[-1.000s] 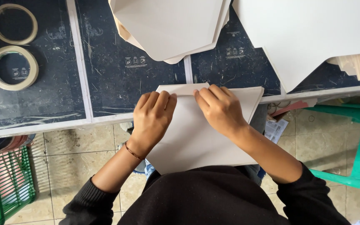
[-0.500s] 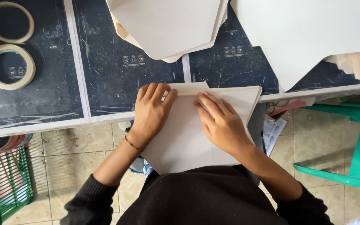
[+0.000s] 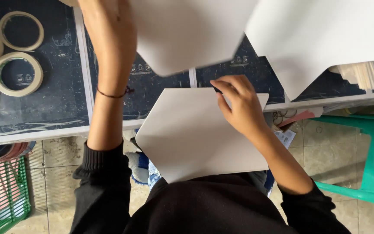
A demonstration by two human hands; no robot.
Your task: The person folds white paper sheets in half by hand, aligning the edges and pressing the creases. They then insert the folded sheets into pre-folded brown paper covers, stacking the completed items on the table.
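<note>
Paper sheet (image 3: 200,134) now flat, fold flap gone; left hand (image 3: 104,30) lifted to upper stack (image 3: 187,30), grasp unclear; right hand (image 3: 239,104) fingers pinching sheet's top edge.

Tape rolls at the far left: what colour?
Cream, on the dark cutting mat; tape rolls show in the head view.

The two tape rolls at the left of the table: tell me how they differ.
The far tape roll is a thin ring with a narrow band; the near tape roll has a wider band and looks fuller. The far one lies wholly clear on the dark mat; the near one's left edge touches a pale object. Both are cream, lie flat, and are untouched by either hand.
</note>
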